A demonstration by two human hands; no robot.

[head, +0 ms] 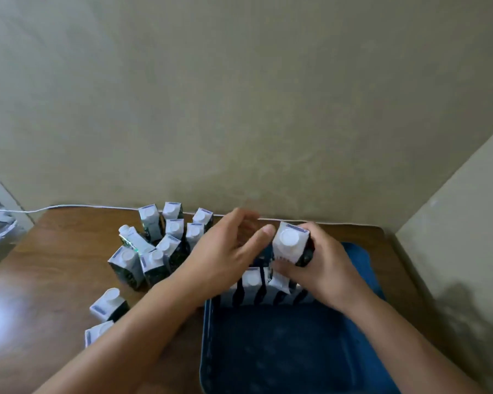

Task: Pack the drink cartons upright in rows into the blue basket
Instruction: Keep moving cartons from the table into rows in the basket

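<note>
Your forearms come in from the bottom edge, over the blue basket (pixel 293 345), a rectangular plastic bin with a dull, slightly speckled floor, sitting on the right half of the bench (pixel 54 265). Right hand (pixel 322 268) is wrapped around a carton (pixel 292 244): boxy, white top panel, round white cap, dark printed sides, held roughly upright above the basket's far end. Left hand (pixel 225 251) is loose, fingers relaxed, gripping nothing, thumb tip just beside that carton's top edge. Below both hands, a row of cartons (pixel 265 285) stands along the basket's far wall; count unclear, your hands cover part of it. Loose cartons (pixel 157 240) cluster on the bench left of the basket, mostly upright, one tilted. Two more (pixel 107 305) sit nearer you on the left. Bench is glossy brown wood-grain laminate with glare at the left edge. White cable (pixel 77 206) runs along its far edge. Plain beige wall (pixel 239 95) behind, meeting a second wall at the right.
</note>
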